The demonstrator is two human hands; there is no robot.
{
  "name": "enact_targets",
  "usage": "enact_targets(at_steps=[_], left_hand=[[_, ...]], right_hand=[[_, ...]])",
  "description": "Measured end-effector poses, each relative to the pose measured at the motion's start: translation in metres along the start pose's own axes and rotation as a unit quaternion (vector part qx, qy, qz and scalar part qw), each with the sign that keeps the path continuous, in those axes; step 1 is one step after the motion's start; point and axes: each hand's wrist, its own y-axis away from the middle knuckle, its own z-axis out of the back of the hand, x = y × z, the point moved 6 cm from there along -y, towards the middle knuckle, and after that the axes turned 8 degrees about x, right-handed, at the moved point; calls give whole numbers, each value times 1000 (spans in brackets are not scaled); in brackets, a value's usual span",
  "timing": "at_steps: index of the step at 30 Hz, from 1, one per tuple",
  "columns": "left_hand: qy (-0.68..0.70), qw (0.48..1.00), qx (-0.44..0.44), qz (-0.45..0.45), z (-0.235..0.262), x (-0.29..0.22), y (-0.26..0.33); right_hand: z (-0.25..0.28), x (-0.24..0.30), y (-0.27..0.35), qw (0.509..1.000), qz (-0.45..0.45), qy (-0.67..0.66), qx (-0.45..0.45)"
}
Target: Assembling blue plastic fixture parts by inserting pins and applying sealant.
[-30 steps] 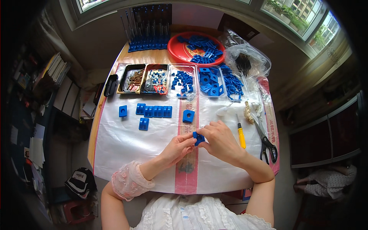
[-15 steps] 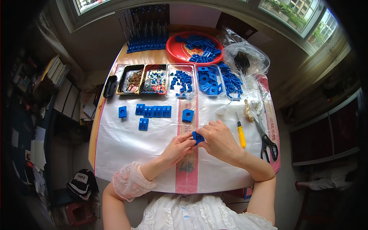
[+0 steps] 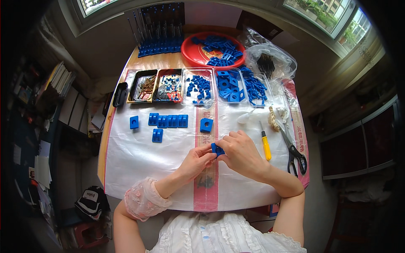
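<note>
Between my two hands is a small blue plastic block [image 3: 216,149] with a round hole, held above the pink stripe of the table cover. My left hand [image 3: 197,161] pinches its left side with thumb and fingertips. From the right, my right hand [image 3: 241,151] grips the block's other side, its fingers covering part of it. Just beyond lies a similar blue holed block [image 3: 206,125]. Farther left sits a row of blue slotted blocks [image 3: 172,121], with one slotted block [image 3: 157,135] in front and a holed block [image 3: 134,122] to the side.
Trays of screws [image 3: 147,86], small hardware [image 3: 168,88] and blue parts [image 3: 199,88] line the back. A red basin [image 3: 190,57] of blue pieces stands behind them. A yellow-handled screwdriver [image 3: 266,147] and black-handled scissors [image 3: 293,152] lie right of my right hand.
Both hands stay in nearly the same place around the blue block, which looks slightly turned. The things on the table have not moved.
</note>
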Motion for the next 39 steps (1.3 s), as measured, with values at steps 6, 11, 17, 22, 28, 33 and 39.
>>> enact_targets(at_steps=[6, 11, 17, 22, 28, 33, 39], left_hand=[[-9, 1000, -27, -5, -5, -5, 1], [-14, 1000, -17, 0, -4, -2, 0], [-3, 1000, -3, 2, 0, 2, -1], [-6, 1000, -4, 4, 0, 2, -1], [-5, 1000, -30, 0, -5, -2, 0], [-7, 999, -37, -2, -4, -1, 0], [2, 999, -44, -15, -5, -2, 0]], right_hand=[[0, 1, -1, 1000, 2, -2, 5], [1, 0, 0, 1000, -2, -4, 1], [3, 2, 0, 999, 20, -9, -28], [2, 1, 0, 1000, 15, -3, -20], [3, 1, -1, 999, 22, -8, -29], [3, 2, -1, 999, 20, -11, -27], [0, 1, 0, 1000, 14, -10, -21]])
